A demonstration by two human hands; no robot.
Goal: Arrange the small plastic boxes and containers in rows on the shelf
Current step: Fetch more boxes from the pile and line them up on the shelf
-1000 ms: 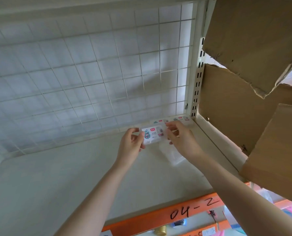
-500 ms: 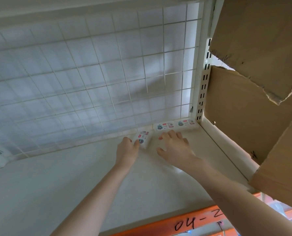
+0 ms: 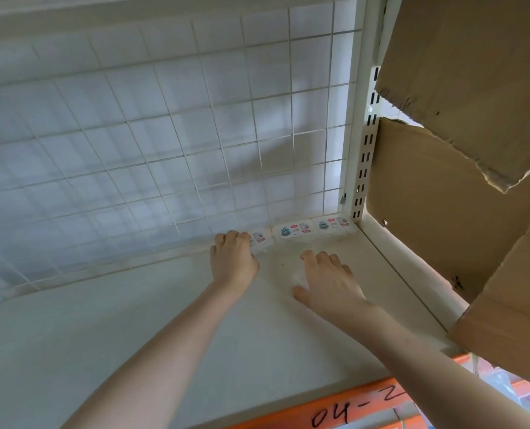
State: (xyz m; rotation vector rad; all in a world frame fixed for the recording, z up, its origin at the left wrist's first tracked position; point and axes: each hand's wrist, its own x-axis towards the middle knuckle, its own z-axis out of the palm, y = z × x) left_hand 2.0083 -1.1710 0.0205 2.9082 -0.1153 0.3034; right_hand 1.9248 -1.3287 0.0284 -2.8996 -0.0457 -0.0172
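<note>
Boxes (image 3: 294, 231) rowed along back grid; left hand (image 3: 233, 258) grip curled on leftmost, right hand (image 3: 328, 281) spread.

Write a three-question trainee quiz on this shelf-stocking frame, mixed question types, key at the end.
1. True or false: the small boxes stand in a row along the wire grid at the back of the shelf.
2. How many labelled boxes are visible in that row?
3. Which hand touches a box in the row: A) left hand B) right hand C) neither

Key
1. True; the rightmost box sits in the corner.
2. Three, counting the middle box.
3. A, on the leftmost box.
</note>
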